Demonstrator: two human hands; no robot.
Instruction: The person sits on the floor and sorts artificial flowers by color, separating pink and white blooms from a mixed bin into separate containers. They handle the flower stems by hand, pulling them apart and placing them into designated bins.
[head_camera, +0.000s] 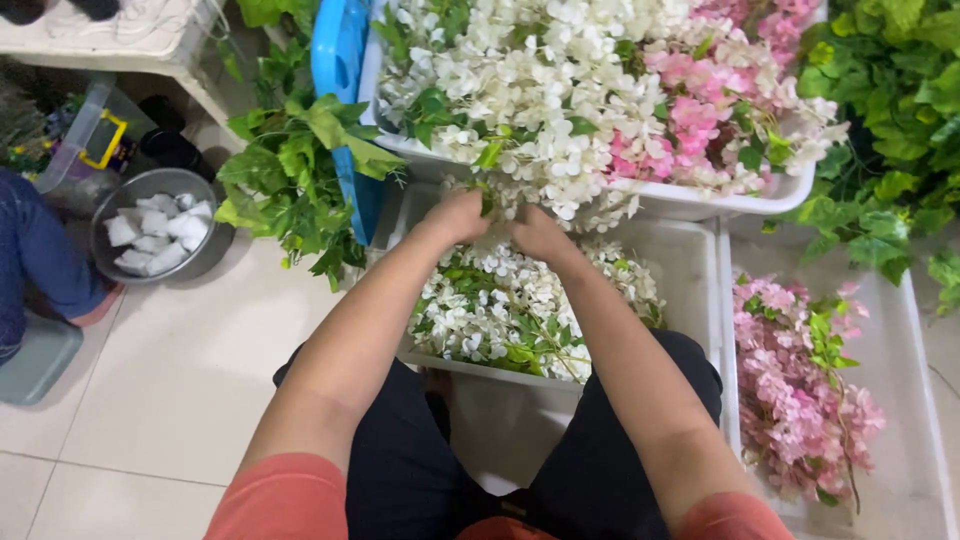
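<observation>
My left hand (457, 216) and my right hand (541, 234) meet over a white bin (690, 270) of white artificial flowers (500, 310). Both hands close on a strand of white blossoms (520, 197) that hangs down from the big heap above. My left fingers pinch a green stem end at the strand's top. A large white tray (690, 200) behind holds white flowers (520, 70) at left and pink flowers (720, 110) at right. My knees in dark trousers sit under the near bin.
A second white bin (900, 420) at right holds pink flower strands (800, 390). Green leaf bunches (290, 170) stand left, more greenery (900, 110) right. A blue crate edge (340, 60), a metal bowl (160, 225) with white blocks, and another person's blue-clad leg (35, 255) lie left.
</observation>
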